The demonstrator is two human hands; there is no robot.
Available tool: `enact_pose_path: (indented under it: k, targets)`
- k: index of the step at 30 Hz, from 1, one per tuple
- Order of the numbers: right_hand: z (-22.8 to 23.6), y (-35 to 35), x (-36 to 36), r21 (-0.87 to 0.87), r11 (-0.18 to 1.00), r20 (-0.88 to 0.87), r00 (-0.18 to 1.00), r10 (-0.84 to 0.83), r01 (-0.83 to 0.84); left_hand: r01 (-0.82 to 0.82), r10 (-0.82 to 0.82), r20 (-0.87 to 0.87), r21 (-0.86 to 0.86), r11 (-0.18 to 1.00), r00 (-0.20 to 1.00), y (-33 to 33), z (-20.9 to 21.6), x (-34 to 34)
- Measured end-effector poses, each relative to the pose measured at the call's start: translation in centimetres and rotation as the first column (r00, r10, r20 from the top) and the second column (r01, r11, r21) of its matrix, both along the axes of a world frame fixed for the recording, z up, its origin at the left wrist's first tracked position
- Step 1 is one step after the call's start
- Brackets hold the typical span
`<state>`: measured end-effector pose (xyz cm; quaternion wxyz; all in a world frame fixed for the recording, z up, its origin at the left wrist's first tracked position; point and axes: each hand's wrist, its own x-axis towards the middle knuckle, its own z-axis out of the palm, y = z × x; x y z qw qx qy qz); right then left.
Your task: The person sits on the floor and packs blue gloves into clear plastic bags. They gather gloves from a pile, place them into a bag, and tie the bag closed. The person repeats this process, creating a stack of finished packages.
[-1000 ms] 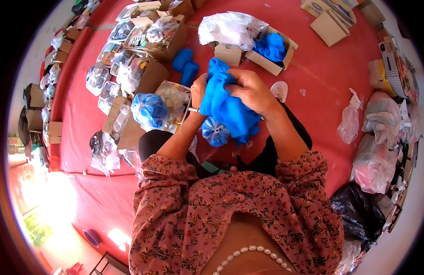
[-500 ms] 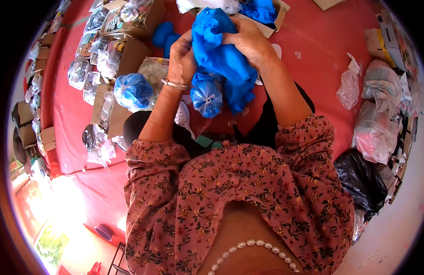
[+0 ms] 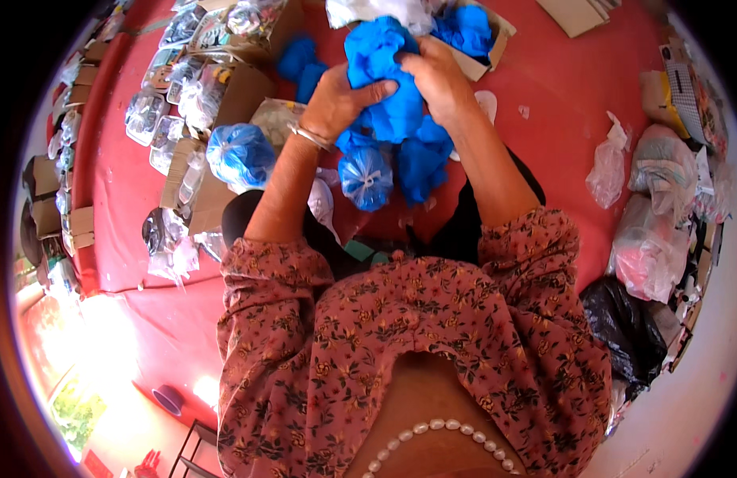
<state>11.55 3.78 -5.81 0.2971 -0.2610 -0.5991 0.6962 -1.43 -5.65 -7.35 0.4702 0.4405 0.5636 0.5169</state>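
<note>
Bunched blue fabric (image 3: 382, 56) is held up in front of me between both hands. My left hand (image 3: 337, 102) grips its left side, with the thumb laid across the front. My right hand (image 3: 436, 78) pinches its right edge near the top. Just below the held bundle rests a clear plastic bag stuffed with blue material (image 3: 365, 179), tied at its middle. More loose blue fabric (image 3: 423, 171) lies to the right of that bag. To the left stands another tied plastic bag with blue contents (image 3: 241, 155).
Cardboard boxes (image 3: 245, 94) and clear trays of bagged goods (image 3: 145, 113) line the left. An open box of blue fabric (image 3: 470, 36) sits beyond my hands. Plastic bags (image 3: 655, 247) and a black bag (image 3: 623, 327) lie at the right on the red floor covering (image 3: 536, 151).
The fabric has been gathered into a more compact bunch. My left thumb now lies across its front, and less cloth hangs down on the right. The view has shifted slightly.
</note>
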Motion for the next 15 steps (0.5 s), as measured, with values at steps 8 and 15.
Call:
enact_pose_path:
  k: [8, 15]
  targets:
    - [1.5, -0.2, 0.7, 0.099, 0.994, -0.016, 0.999, -0.049, 0.050, -0.068, 0.068, -0.009, 0.002, 0.998, 0.998, 0.4, -1.2, -0.3]
    - [1.3, 0.9, 1.1, 0.591, 0.804, 0.161, 0.986, -0.032, -0.070, 0.021, -0.022, 0.036, 0.032, 0.999, 0.999, 0.2, -0.7, 0.6]
